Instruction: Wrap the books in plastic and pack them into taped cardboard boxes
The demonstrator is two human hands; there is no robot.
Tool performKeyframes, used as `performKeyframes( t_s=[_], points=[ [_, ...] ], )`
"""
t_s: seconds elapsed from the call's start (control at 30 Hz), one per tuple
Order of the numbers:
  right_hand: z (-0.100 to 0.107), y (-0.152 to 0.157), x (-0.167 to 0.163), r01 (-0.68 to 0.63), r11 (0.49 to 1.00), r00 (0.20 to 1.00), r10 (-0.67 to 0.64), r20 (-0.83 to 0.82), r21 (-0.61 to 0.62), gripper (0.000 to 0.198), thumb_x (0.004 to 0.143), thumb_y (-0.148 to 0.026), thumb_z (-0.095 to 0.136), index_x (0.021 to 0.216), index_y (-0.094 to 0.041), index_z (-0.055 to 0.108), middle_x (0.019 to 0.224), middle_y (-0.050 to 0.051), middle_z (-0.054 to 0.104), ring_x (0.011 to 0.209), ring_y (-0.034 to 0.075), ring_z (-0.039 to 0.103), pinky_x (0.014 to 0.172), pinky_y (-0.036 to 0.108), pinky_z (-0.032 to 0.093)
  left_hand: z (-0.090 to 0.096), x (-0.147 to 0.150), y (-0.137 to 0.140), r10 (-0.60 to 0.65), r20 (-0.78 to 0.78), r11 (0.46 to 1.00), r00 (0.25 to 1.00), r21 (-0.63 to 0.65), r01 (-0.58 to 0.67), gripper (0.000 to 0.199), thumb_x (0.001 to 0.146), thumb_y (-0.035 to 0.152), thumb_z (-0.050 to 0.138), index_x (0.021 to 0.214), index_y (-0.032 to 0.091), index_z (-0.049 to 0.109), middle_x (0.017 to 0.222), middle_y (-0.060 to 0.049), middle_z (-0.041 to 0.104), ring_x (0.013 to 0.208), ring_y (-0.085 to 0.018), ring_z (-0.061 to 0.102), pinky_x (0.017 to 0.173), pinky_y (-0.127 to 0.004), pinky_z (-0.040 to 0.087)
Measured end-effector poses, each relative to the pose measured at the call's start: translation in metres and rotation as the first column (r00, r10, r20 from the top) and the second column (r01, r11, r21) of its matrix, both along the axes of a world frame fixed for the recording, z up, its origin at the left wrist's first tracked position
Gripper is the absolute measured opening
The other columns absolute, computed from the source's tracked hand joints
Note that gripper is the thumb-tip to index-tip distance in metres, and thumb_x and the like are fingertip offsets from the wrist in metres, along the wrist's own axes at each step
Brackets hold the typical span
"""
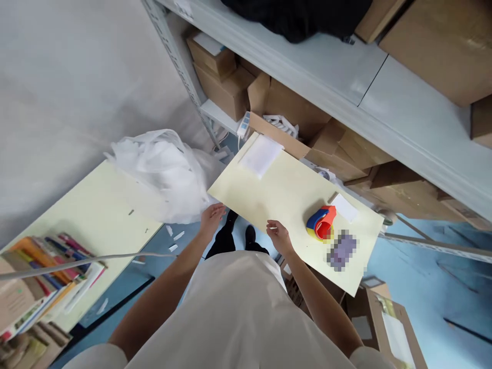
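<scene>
My left hand hangs just off the left corner of the pale yellow table, its fingers loosely stretched and nothing in them. Over the near edge of the same table is my right hand, fingers slightly bent and apart, also without anything in it. To the right of that hand, a red, blue and yellow tape dispenser rests on the tabletop. Beside it lie a blurred-out purplish item and a small white pad. White sheets of paper lie at the far left end.
A second table on the left bears a stack of books and a large white plastic bag. Behind stands a metal shelf full of cardboard boxes. A grey cable crosses at left. An opened carton stands at lower right.
</scene>
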State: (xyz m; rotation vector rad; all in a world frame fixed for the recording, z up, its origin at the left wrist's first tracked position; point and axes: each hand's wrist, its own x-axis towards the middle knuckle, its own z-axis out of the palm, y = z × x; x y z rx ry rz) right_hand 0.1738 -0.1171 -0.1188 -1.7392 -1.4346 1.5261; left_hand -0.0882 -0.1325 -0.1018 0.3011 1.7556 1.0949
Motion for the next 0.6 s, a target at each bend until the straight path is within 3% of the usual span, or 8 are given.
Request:
performKeyframes(
  t_s=[0.17, 0.27, 0.33, 0.43, 0.6],
  points=[
    [0.019, 0.013, -0.018, -0.168, 0.984, 0.981, 0.173, -0.083, 0.063, 0.032, 0.075, -0.04, 0.059, 0.1, -0.02, 0.065, 0.092, 0.006, 0.069, 0.071, 0.016, 0.064, 0.07, 0.032, 0.054, 0.029, 0.011, -0.059, 0.255, 0.008, 0.962, 0.967, 0.1, -0.254, 0.051, 0.052, 0.051, 0.08, 0.087, 0.018, 0.066, 0.083, -0.007, 0.07, 0.075, -0.019, 0.065, 0.067, -0.03, 0.047],
    [0.022, 0.006, -0.044, -0.361, 0.927, 0.925, 0.37, -0.085, 0.103, 0.034, 0.075, -0.043, 0.06, 0.097, -0.019, 0.066, 0.092, 0.008, 0.071, 0.072, 0.018, 0.065, 0.071, 0.034, 0.054, 0.04, 0.005, -0.102, 0.41, 0.002, 0.907, 0.912, 0.106, -0.408, 0.049, 0.051, 0.05, 0.081, 0.084, 0.018, 0.066, 0.079, -0.005, 0.069, 0.071, -0.019, 0.064, 0.066, -0.03, 0.046],
    [0.021, -0.004, -0.066, -0.493, 0.861, 0.857, 0.505, -0.1, 0.124, 0.035, 0.075, -0.045, 0.061, 0.096, -0.018, 0.067, 0.091, 0.009, 0.071, 0.074, 0.02, 0.066, 0.071, 0.034, 0.054, 0.045, -0.002, -0.134, 0.535, 0.021, 0.84, 0.845, 0.093, -0.534, 0.046, 0.053, 0.048, 0.08, 0.084, 0.017, 0.066, 0.08, -0.005, 0.069, 0.071, -0.017, 0.063, 0.066, -0.029, 0.045],
    [0.019, -0.026, -0.103, -0.655, 0.744, 0.733, 0.668, -0.124, 0.136, 0.036, 0.075, -0.045, 0.061, 0.096, -0.017, 0.068, 0.091, 0.01, 0.072, 0.075, 0.021, 0.067, 0.071, 0.035, 0.054, 0.049, -0.015, -0.183, 0.71, 0.068, 0.696, 0.701, 0.087, -0.713, 0.042, 0.056, 0.044, 0.078, 0.086, 0.017, 0.065, 0.086, -0.005, 0.069, 0.071, -0.015, 0.063, 0.066, -0.027, 0.044],
    [0.024, -0.076, -0.176, -0.814, 0.555, 0.543, 0.832, -0.118, 0.168, 0.032, 0.073, -0.04, 0.061, 0.095, -0.018, 0.068, 0.086, 0.009, 0.072, 0.072, 0.021, 0.065, 0.071, 0.035, 0.053, 0.05, -0.045, -0.265, 0.869, 0.137, 0.464, 0.475, 0.105, -0.879, 0.04, 0.056, 0.038, 0.077, 0.088, 0.017, 0.064, 0.088, -0.004, 0.067, 0.068, -0.011, 0.06, 0.066, -0.025, 0.043]
  ],
)
